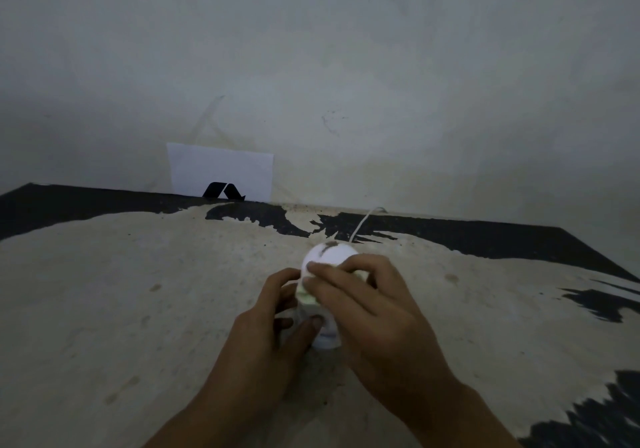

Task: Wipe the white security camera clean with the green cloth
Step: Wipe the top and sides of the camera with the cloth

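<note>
The white security camera [329,255] stands on the worn table [138,291], its round head showing a dark smudge on top. My left hand [273,312] grips the camera's lower body from the left. My right hand [360,295] presses the pale green cloth [306,293] against the front of the camera's head; only a folded edge of the cloth shows under my fingers. The camera's base [327,340] peeks out between my hands.
A thin white cable [362,224] runs from the camera back to the wall. A white sheet of paper with a black logo [221,174] leans on the wall at the table's far edge. The tabletop is beige with peeling black patches.
</note>
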Available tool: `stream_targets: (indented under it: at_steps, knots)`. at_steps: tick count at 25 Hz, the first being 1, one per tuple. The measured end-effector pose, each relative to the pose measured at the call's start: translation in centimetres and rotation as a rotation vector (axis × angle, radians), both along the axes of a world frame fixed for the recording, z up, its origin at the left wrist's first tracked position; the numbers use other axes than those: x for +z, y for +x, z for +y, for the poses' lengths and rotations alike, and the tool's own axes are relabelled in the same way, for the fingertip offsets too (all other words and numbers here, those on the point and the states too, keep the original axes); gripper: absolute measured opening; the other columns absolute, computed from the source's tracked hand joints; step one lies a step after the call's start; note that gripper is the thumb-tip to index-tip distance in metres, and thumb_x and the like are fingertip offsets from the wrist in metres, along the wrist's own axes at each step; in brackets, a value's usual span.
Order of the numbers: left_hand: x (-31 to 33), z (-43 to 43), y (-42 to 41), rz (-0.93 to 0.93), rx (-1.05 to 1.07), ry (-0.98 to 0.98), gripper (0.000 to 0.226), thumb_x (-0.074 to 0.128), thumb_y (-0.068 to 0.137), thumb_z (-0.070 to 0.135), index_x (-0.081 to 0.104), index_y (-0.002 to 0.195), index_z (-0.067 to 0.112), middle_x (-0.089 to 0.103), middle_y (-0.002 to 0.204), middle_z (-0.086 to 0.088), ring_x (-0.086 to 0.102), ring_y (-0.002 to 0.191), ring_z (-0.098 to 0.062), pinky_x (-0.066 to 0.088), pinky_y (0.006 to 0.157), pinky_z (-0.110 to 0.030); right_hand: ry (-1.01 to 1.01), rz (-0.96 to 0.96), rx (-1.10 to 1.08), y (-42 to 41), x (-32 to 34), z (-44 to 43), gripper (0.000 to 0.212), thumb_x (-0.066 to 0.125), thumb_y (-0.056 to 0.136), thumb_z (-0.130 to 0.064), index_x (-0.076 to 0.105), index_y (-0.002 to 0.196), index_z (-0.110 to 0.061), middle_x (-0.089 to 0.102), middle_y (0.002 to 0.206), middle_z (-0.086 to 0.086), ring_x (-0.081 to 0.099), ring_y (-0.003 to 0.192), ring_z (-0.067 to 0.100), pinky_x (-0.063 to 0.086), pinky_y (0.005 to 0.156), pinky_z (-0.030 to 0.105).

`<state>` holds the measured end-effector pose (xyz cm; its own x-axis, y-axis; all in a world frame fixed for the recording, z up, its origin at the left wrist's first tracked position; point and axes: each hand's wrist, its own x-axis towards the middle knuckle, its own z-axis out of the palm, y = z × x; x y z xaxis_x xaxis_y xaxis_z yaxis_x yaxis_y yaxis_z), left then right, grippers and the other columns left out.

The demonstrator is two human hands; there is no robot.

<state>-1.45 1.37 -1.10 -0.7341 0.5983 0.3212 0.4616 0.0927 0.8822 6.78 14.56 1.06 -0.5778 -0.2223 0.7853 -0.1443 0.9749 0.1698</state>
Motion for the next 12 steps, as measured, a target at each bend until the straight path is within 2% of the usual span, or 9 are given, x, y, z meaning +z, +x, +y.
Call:
stream_targets:
  at_steps: [2,4,7,9,12]
  knots:
    - [0.0,0.1,-0.1,-0.016,-0.010,0.004,0.045,0.060,0.071,0.045,0.033,0.106,0.057,0.044,0.101,0.038,0.053,0.093,0.006,0.046,0.083,-0.016,-0.113,0.082,-0.049,0.4,0.2,1.0,0.040,0.037,0.100,-0.029,0.065,0.113,-0.004,0.069,0.113,0.012,0.052,0.105,0.024,0.055,0.080,0.038]
    - [0.0,0.1,-0.1,-0.030,-0.006,0.006,0.048,0.059,0.070,0.046,0.032,0.109,0.056,0.043,0.103,0.038,0.053,0.096,0.005,0.044,0.081,-0.012,-0.185,0.098,-0.084,0.4,0.1,1.1,0.047,0.029,0.102,-0.032,0.064,0.113,-0.003,0.069,0.113,0.013,0.052,0.103,0.023,0.056,0.077,0.039]
    - [0.0,0.1,0.0,-0.028,-0.003,0.015,0.047,0.062,0.075,0.037,0.034,0.108,0.054,0.047,0.104,0.035,0.056,0.097,0.002,0.050,0.085,-0.020,-0.086,0.011,-0.018,0.2,0.0,0.2,0.034,0.047,0.092,-0.028,0.067,0.111,-0.008,0.070,0.114,0.009,0.051,0.104,0.021,0.056,0.078,0.037]
    - [-0.1,0.1,0.0,0.000,0.008,0.015,0.047,0.064,0.078,0.029,0.035,0.105,0.054,0.048,0.101,0.035,0.057,0.098,-0.001,0.050,0.086,-0.025,-0.047,-0.046,0.071,0.5,0.4,0.3,0.031,0.051,0.089,-0.025,0.068,0.111,-0.011,0.070,0.114,0.004,0.052,0.103,0.019,0.054,0.078,0.034]
    - [-0.1,0.3,0.0,0.029,0.049,-0.039,0.047,0.063,0.078,0.035,0.032,0.107,0.054,0.042,0.101,0.037,0.052,0.092,0.002,0.044,0.082,-0.017,-0.277,0.073,0.128,1.3,0.5,0.8,0.027,0.054,0.090,-0.018,0.066,0.111,-0.005,0.070,0.106,0.008,0.059,0.093,0.017,0.053,0.074,0.026]
